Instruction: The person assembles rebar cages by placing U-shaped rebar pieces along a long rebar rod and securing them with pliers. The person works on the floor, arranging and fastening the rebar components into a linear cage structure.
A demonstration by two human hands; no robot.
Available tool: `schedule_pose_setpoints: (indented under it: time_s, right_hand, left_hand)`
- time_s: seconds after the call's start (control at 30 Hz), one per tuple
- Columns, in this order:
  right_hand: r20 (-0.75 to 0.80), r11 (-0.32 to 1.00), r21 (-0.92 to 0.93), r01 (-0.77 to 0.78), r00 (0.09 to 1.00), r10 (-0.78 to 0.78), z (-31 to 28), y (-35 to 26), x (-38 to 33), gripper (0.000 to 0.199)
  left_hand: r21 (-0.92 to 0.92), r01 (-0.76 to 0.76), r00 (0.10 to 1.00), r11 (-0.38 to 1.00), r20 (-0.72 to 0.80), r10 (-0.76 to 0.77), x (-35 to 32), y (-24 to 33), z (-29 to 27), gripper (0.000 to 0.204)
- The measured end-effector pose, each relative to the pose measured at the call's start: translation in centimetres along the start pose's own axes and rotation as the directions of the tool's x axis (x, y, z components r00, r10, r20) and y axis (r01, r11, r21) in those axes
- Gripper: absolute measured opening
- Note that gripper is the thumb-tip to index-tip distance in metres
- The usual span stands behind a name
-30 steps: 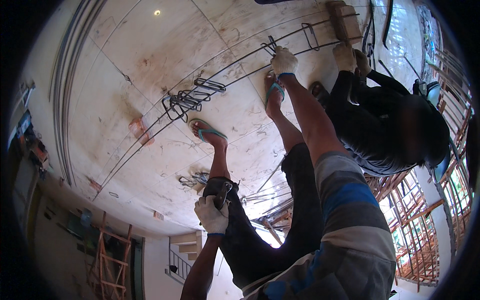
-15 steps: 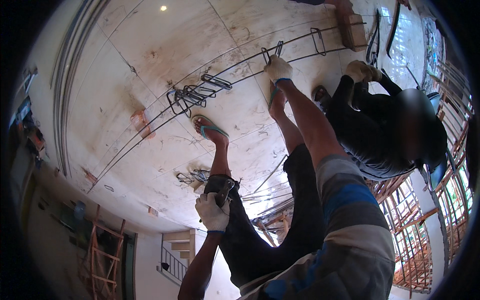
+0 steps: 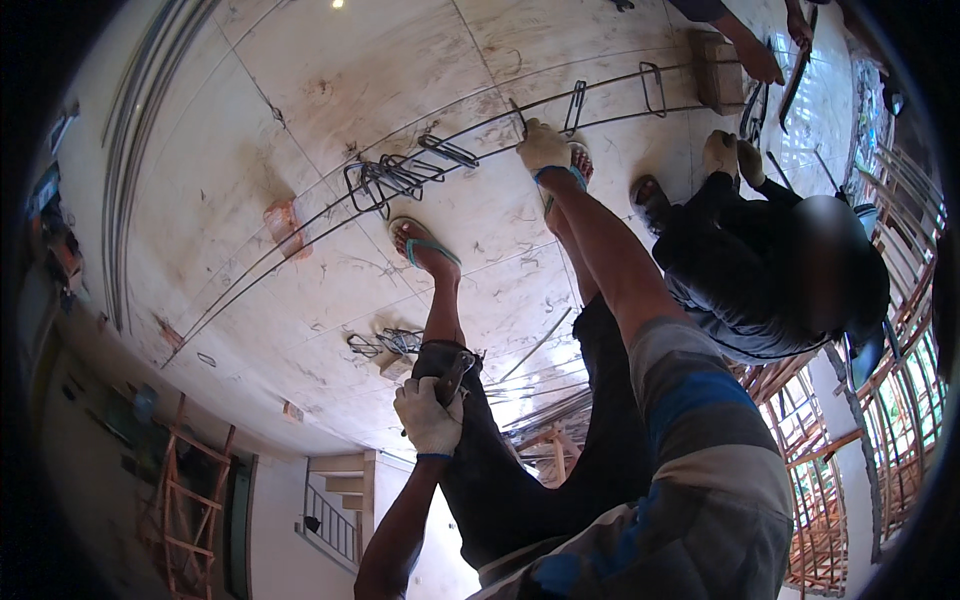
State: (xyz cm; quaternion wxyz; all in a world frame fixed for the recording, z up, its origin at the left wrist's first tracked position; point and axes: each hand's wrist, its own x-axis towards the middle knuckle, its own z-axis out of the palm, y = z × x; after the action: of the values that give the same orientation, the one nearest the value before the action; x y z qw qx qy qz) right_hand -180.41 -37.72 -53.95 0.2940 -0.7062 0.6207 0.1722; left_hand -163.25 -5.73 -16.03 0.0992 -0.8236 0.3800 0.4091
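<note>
Main change: the right hand [image 3: 545, 148] is now shifted left along the two rods [image 3: 497, 153], away from the third loop [image 3: 653, 88]. The near loop [image 3: 517, 115] appears to be brought along and is seen right at the fingers. Fingertips are hidden by the glove, so gripped or just touched can't be told.

The second loop [image 3: 574, 108], bunched close to the near loop a second ago, is now left standing on the rods just right of that hand. Read: the pair is split and gaps are opened between three loops. The loop bunch [image 3: 392, 182], left of the right hand, is not spread out.

Left hand [image 3: 428, 415]: unchanged, clenched round a dark metal tool [image 3: 457, 375], held at the left knee. Nothing on the rods is touched by it.

Beyond the right hand, to its right: a co-worker's gloved hands [image 3: 720, 155] are drawn back from the block [image 3: 717, 75]; another person's bare hand [image 3: 762, 65] is now seen beside it.
</note>
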Motion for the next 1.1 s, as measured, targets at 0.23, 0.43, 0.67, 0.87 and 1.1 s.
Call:
schedule_pose_setpoints:
  time_s: [0.23, 0.43, 0.67, 0.87, 1.1]
  right_hand:
    - [0.099, 0.997, 0.057, -0.053, 0.994, 0.048, 2.2, -5.4, -0.5, 0.037]
    - [0.068, 0.991, 0.038, -0.132, 0.989, 0.129, 3.4, -5.4, 0.1, 0.037]
    - [-0.173, 0.97, -0.098, 0.222, 0.956, -0.237, 2.2, -10.2, -3.4, 0.042]
    - [0.03, 0.983, -0.051, 0.175, 0.984, -0.173, 5.5, -12.8, -3.7, 0.039]
    - [0.238, 0.984, 0.029, 0.178, 0.955, -0.179, 8.8, -13.5, -2.6, 0.031]
  left_hand:
    - [-0.037, 0.008, 1.0, 0.999, -0.011, -0.008, -0.1, -0.5, 0.0, 0.037]
    - [-0.091, -0.018, 1.0, 0.996, -0.026, 0.016, 0.0, -1.2, 0.1, 0.037]
    - [-0.126, -0.006, 0.999, 0.992, -0.034, 0.002, -0.5, -1.9, -0.1, 0.039]
    - [-0.135, -0.032, 0.997, 0.99, -0.069, 0.023, -0.6, -2.3, 0.2, 0.036]
    - [-0.24, 0.041, 0.999, 0.97, -0.016, -0.046, -0.9, -2.9, 0.2, 0.032]
